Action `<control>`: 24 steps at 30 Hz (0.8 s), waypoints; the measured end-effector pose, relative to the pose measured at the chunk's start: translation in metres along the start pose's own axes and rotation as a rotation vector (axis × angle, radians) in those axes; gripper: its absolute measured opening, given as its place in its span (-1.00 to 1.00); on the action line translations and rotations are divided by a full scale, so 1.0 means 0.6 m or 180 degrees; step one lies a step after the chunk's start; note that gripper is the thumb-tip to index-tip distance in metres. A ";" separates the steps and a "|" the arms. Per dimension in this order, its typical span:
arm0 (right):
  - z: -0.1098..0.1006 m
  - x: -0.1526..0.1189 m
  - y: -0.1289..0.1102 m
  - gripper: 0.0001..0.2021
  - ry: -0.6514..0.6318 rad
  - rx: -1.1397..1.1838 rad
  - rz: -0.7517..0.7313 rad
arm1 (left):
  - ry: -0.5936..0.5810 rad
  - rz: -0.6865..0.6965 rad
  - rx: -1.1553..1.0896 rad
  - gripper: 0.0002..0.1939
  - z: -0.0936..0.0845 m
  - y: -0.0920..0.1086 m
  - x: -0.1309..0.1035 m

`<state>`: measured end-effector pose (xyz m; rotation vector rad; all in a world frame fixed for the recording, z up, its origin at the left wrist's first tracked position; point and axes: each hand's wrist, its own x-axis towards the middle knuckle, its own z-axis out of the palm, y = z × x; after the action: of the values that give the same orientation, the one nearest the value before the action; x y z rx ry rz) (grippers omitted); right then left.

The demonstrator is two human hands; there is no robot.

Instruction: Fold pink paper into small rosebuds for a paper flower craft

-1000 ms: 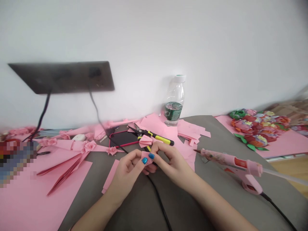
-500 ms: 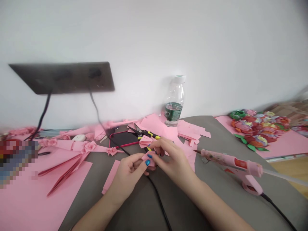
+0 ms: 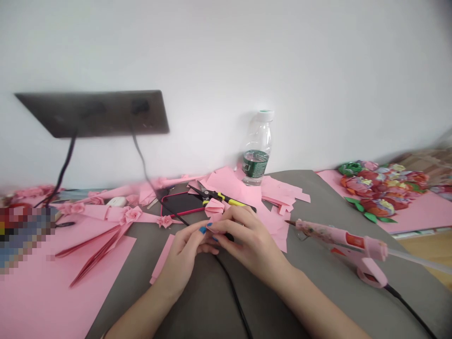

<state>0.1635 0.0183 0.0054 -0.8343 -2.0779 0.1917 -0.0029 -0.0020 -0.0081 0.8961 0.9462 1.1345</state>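
My left hand [image 3: 187,247] and my right hand [image 3: 243,238] meet above the grey tabletop, fingertips pinched together on a small piece of pink paper [image 3: 211,221]. Fingers cover most of that piece, so its shape is hard to read. Just beyond the fingertips lies a small folded pink paper bud [image 3: 214,207]. Behind the right hand rest scissors [image 3: 228,198] with black and yellow handles, partly over a phone [image 3: 181,204] with a red edge. A strip of pink paper [image 3: 163,259] lies left of the left wrist.
A pink hot glue gun [image 3: 339,238] lies at right, its nozzle pointing towards the hands. A water bottle [image 3: 257,153] stands among pink paper scraps [image 3: 282,190] by the wall. Paper flowers [image 3: 384,188] sit far right, pink paper roses [image 3: 131,214] left. A black cable [image 3: 231,287] runs beneath the hands.
The fingers of my right hand have come down over the pink paper and closed in with the left fingertips. Less of the paper shows now.
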 end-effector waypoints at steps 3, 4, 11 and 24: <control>-0.001 0.000 -0.002 -0.84 -0.0057 0.0052 0.0032 | -0.0056 -0.0002 0.0069 -0.74 0.002 0.003 0.000; -0.001 0.000 -0.003 -0.84 -0.0094 0.0079 0.0050 | -0.0064 0.0021 0.0114 -0.73 0.002 0.004 0.000; -0.002 0.003 -0.006 -0.82 -0.0153 0.0302 0.0175 | 0.0009 0.0091 0.0299 -0.67 0.006 0.009 0.002; -0.002 -0.001 -0.002 -0.89 -0.0185 0.0232 0.0213 | -0.0048 0.0155 0.0499 -0.65 0.005 0.007 0.002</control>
<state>0.1638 0.0169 0.0065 -0.8635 -2.0855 0.3297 -0.0012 -0.0004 -0.0033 1.0578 1.0161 1.1044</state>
